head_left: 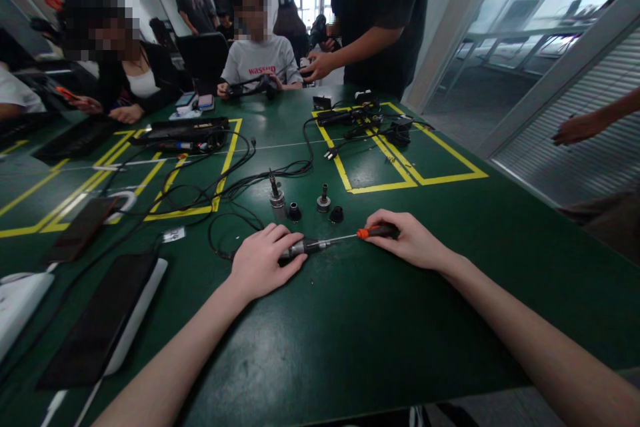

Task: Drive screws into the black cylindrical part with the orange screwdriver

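Note:
On the green table (300, 360), my left hand (264, 261) is wrapped over a dark and silver cylindrical tool (313, 246) that lies pointing right. My right hand (407, 237) grips the black and orange handle of a screwdriver (367, 233). The thin shaft reaches left to the tool's front end; whether the tip touches is too small to tell. Behind the tool stand a silver metal part with a spindle (277, 200), a black collar (295, 213), a smaller metal part (324, 200) and another black collar (337, 215).
Black cables (235, 180) run across the left and middle. A dark phone-like slab (107, 310) and a white power strip (20, 307) lie at left. Dark tools (345, 117) and a plug sit in yellow-taped areas behind. Several people are around the far side; an arm (593, 123) reaches in at right.

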`<state>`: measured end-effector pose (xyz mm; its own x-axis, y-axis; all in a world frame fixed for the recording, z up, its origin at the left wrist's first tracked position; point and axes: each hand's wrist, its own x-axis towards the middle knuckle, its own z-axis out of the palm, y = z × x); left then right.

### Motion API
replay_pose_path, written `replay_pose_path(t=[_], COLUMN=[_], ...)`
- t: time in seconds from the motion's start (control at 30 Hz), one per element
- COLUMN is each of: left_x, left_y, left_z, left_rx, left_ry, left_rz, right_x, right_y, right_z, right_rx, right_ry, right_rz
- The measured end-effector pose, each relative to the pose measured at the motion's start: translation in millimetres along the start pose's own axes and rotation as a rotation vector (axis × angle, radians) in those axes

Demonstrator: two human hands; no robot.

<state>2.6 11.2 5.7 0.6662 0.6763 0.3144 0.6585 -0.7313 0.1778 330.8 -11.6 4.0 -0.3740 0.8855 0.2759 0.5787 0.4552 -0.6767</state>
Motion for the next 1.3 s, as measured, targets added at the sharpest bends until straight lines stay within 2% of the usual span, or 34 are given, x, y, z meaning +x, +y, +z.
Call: replay_pose_path(t=[0.17, 0.53, 0.77, 0.93, 1.1, 1.3], left_x=[0.1, 0.3, -0.2, -0.8, -1.0, -0.6], left_y=[-0.2, 0.3, 0.4, -0.9, -1.0, -0.6], left_z=[-0.5, -1.3, -0.6, 0.3, 0.3, -0.3], left_rx=[0.000, 0.006, 0.014, 0.019, 0.032, 0.019], left_ry=[0.007, -0.003, 0.004, 0.010, 0.012, 0.005], left_rz=[0.009, 0.005, 0.007, 0.009, 0.013, 0.014], right_x=[0.1, 1.7, 2.5, 2.3, 3.2, 1.6], right_y=[-7.2, -4.8, -4.3, -3.0, -3.5, -5.4], right_z=[0.9, 0.9, 2.8, 2.1, 3.0, 3.8], right_rx=[0.051, 0.223, 0.161, 0.300, 0.274, 0.265], right_ry=[-0.016, 0.105, -0.021, 0.037, 0.115, 0.031], right_rz=[0.010, 0.101, 0.147, 0.210, 0.187, 0.211])
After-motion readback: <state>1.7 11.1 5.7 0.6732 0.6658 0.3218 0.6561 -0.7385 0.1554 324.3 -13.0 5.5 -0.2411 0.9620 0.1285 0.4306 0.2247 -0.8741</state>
